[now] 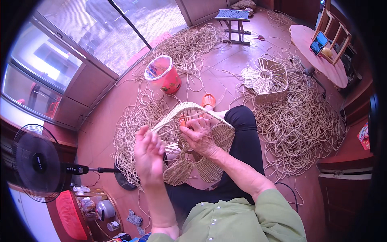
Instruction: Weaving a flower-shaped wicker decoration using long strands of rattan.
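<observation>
A woven cord basket (pixel 221 135), with petal-shaped panels and a curved rim, rests on my lap between my knees. Inside its openwork, the fingers of my right hand (pixel 199 136) are closed on the woven cord near the middle. My left hand (pixel 149 155) is raised beside the basket's left edge, its fingers loosely bent and apart; no cord shows clearly in it. Two lower petal panels (pixel 177 172) face me. What the right fingertips pinch is partly hidden by the hand itself.
Loose cord (pixel 300 135) lies in a large heap at the right, near another flower-patterned woven basket (pixel 272 97). A red bin (pixel 171 80) stands ahead, with a stool (pixel 234 17) beyond. A black fan (pixel 38 163) is at left, a round table (pixel 300 40) at far right.
</observation>
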A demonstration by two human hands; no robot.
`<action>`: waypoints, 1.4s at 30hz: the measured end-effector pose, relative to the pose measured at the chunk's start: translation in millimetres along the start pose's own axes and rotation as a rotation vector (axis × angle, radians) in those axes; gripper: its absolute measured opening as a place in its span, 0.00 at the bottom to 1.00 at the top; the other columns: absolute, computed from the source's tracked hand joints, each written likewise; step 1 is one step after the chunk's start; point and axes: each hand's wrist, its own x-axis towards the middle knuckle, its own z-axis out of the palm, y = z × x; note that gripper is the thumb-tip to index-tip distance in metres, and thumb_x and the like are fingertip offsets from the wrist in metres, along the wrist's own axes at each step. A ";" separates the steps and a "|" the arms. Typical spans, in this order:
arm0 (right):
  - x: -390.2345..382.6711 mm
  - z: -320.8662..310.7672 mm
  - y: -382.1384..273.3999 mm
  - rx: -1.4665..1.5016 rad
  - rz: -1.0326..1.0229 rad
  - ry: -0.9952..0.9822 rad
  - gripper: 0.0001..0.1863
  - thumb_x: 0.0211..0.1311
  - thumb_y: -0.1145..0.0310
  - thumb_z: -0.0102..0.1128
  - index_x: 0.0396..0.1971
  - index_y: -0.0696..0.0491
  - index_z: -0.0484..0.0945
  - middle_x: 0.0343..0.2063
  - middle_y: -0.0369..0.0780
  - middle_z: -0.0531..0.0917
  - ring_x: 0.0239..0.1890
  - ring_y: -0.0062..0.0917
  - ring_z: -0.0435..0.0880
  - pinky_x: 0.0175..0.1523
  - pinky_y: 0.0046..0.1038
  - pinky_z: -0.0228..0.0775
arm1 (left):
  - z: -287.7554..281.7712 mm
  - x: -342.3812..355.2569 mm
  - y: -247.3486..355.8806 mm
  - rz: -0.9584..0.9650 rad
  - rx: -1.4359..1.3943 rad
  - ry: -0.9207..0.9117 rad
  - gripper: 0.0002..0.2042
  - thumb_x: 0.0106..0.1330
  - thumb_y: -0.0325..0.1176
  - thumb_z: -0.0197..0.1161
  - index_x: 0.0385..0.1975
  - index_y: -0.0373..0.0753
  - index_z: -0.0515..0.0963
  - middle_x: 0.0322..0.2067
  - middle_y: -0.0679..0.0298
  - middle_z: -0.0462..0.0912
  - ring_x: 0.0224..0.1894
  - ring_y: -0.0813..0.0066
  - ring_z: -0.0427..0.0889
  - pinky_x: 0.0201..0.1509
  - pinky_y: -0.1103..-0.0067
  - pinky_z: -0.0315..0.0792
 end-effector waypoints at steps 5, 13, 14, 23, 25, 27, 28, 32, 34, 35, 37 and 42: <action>4.7 -4.9 -7.1 0.069 0.069 0.028 0.24 0.48 0.63 0.72 0.49 0.44 0.80 0.37 0.33 0.76 0.48 0.30 0.74 0.55 0.37 0.60 | 42.1 -117.5 51.8 0.636 0.099 -0.084 0.26 0.71 0.28 0.55 0.68 0.37 0.57 0.23 0.70 0.68 0.20 0.82 0.63 0.23 0.84 0.62; 9.2 -10.8 -17.7 0.264 0.026 0.167 0.05 0.61 0.67 0.62 0.32 0.52 0.82 0.21 0.33 0.77 0.26 0.24 0.79 0.32 0.26 0.70 | 18.9 -56.2 45.3 0.451 0.380 -0.433 0.37 0.70 0.37 0.58 0.75 0.45 0.45 0.53 0.46 0.76 0.30 0.70 0.83 0.22 0.83 0.74; 4.2 -11.9 -2.1 0.597 0.413 0.101 0.07 0.64 0.66 0.60 0.32 0.53 0.81 0.21 0.32 0.79 0.25 0.20 0.79 0.32 0.24 0.71 | -19.2 -23.2 34.2 0.289 0.649 -0.314 0.37 0.69 0.31 0.58 0.74 0.44 0.47 0.57 0.44 0.73 0.33 0.68 0.85 0.23 0.83 0.75; 9.8 -9.4 -4.4 1.222 0.990 0.109 0.14 0.74 0.62 0.52 0.41 0.57 0.81 0.27 0.35 0.85 0.16 0.08 0.71 0.20 0.11 0.61 | -17.2 51.7 -76.0 0.374 1.200 0.030 0.31 0.58 0.18 0.61 0.65 0.42 0.69 0.19 0.63 0.81 0.21 0.78 0.81 0.28 0.75 0.75; 16.6 -2.9 -2.9 1.208 0.864 0.140 0.15 0.75 0.62 0.52 0.43 0.58 0.81 0.29 0.37 0.86 0.15 0.06 0.69 0.20 0.11 0.60 | -20.3 52.1 -78.8 0.362 1.158 0.090 0.31 0.58 0.18 0.61 0.64 0.44 0.69 0.20 0.62 0.81 0.22 0.75 0.81 0.30 0.73 0.75; 18.4 -1.2 -3.9 1.067 0.844 0.077 0.14 0.73 0.64 0.52 0.46 0.59 0.80 0.31 0.40 0.88 0.18 0.16 0.78 0.23 0.19 0.68 | -24.5 54.2 -89.8 0.442 1.240 0.095 0.32 0.59 0.20 0.60 0.66 0.47 0.67 0.21 0.61 0.82 0.23 0.69 0.83 0.30 0.70 0.76; 19.9 2.2 -8.4 0.763 0.622 0.084 0.15 0.72 0.64 0.52 0.48 0.59 0.79 0.32 0.42 0.88 0.23 0.25 0.82 0.28 0.26 0.72 | -21.5 52.7 -94.9 0.532 1.356 0.138 0.32 0.59 0.21 0.59 0.66 0.47 0.66 0.21 0.62 0.82 0.22 0.69 0.82 0.28 0.70 0.75; 19.4 1.6 -27.5 0.392 0.462 -0.077 0.17 0.71 0.66 0.50 0.53 0.59 0.76 0.37 0.46 0.87 0.40 0.44 0.86 0.44 0.40 0.77 | -23.1 55.8 -101.9 0.522 1.508 0.249 0.31 0.61 0.27 0.58 0.67 0.49 0.64 0.24 0.62 0.83 0.24 0.64 0.83 0.29 0.67 0.74; 15.4 9.7 -23.6 0.428 0.463 -0.070 0.19 0.71 0.67 0.48 0.57 0.59 0.73 0.40 0.47 0.86 0.40 0.45 0.85 0.45 0.41 0.76 | -26.0 54.1 -100.5 0.516 1.443 0.250 0.32 0.61 0.25 0.58 0.68 0.49 0.63 0.26 0.62 0.84 0.24 0.65 0.83 0.29 0.67 0.74; 11.1 18.7 -14.1 0.423 0.465 -0.069 0.19 0.71 0.67 0.48 0.57 0.59 0.73 0.40 0.47 0.86 0.40 0.45 0.85 0.45 0.41 0.76 | -30.0 52.4 -100.5 0.514 1.438 0.246 0.32 0.61 0.25 0.58 0.68 0.49 0.63 0.26 0.62 0.84 0.24 0.65 0.83 0.29 0.67 0.74; 12.1 25.9 -5.8 0.400 0.243 -0.008 0.21 0.71 0.67 0.47 0.59 0.60 0.69 0.39 0.48 0.86 0.41 0.49 0.84 0.46 0.43 0.75 | -39.9 47.8 -99.6 0.729 1.259 0.193 0.32 0.59 0.21 0.56 0.67 0.47 0.64 0.32 0.60 0.87 0.27 0.60 0.85 0.29 0.65 0.76; 26.4 14.0 -20.2 0.391 0.575 -0.325 0.15 0.71 0.69 0.48 0.53 0.60 0.72 0.40 0.55 0.82 0.43 0.45 0.84 0.45 0.41 0.73 | -43.1 47.2 -96.2 0.823 1.573 0.119 0.35 0.56 0.20 0.60 0.68 0.47 0.64 0.34 0.63 0.87 0.29 0.64 0.86 0.33 0.69 0.76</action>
